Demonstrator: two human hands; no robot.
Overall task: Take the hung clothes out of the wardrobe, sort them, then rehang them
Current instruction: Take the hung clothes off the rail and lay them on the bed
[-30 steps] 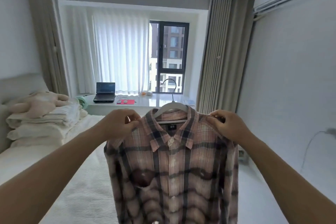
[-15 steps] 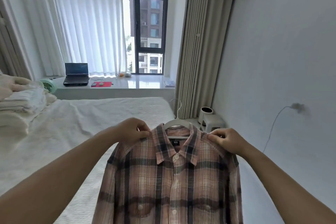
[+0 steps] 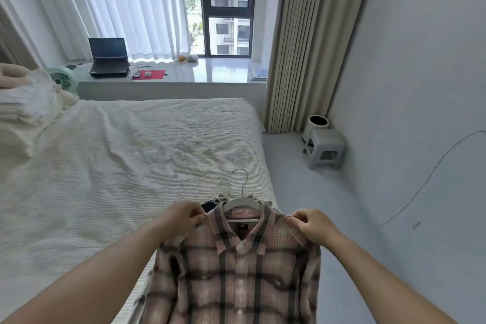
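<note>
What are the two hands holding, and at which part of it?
The plaid shirt, on a white hanger. The left hand pinches one shoulder and the right hand pinches the other, either side of the collar.

- The shirt [image 3: 236,265] on its hanger [image 3: 240,201] is coming down from in front of the window toward the near corner of the bed [image 3: 131,155].
- The left hand [image 3: 181,216] and right hand [image 3: 313,223] are sinking with it.
- More hangers [image 3: 225,191] are appearing behind the collar.
</note>
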